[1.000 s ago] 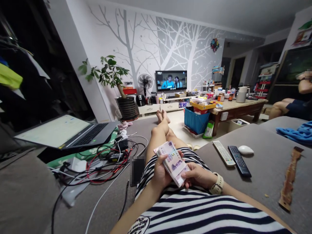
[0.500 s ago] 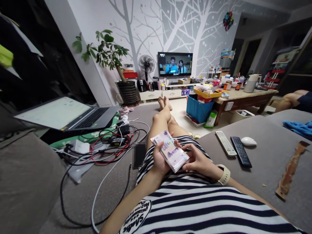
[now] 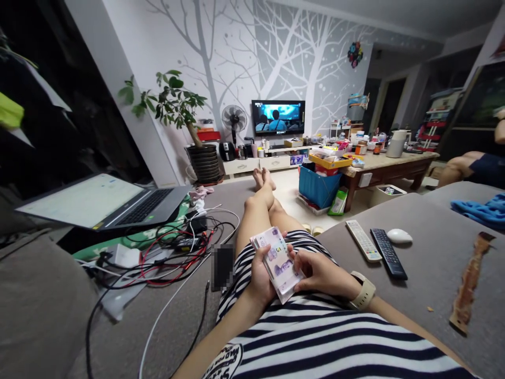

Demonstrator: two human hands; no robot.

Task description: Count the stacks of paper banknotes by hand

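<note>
A stack of purple-and-pink banknotes [image 3: 279, 266] with a figure 5 on the top note lies tilted over my lap. My left hand [image 3: 261, 275] is closed around its left side, thumb on top and fingertips showing at the far right edge. Curled against the right edge is my right hand [image 3: 325, 273], its thumb by the near corner and its bent fingers on the edge of the notes. A pale watch [image 3: 363, 291] is on my right wrist. The undersides of the notes and some fingers are hidden.
Left of my legs lie a dark phone-like slab [image 3: 223, 267], tangled cables [image 3: 173, 252] and an open laptop [image 3: 106, 202]. On the right are a white remote [image 3: 363, 241], a black remote [image 3: 389, 253], a white mouse [image 3: 400, 236] and a brown strip [image 3: 472, 284]. Another person's leg [image 3: 457, 166] shows far right.
The view has tilted up, so everything sits lower. My right fingers have curled in closer against the edge of the notes; my left hand keeps its hold. The television picture differs.
</note>
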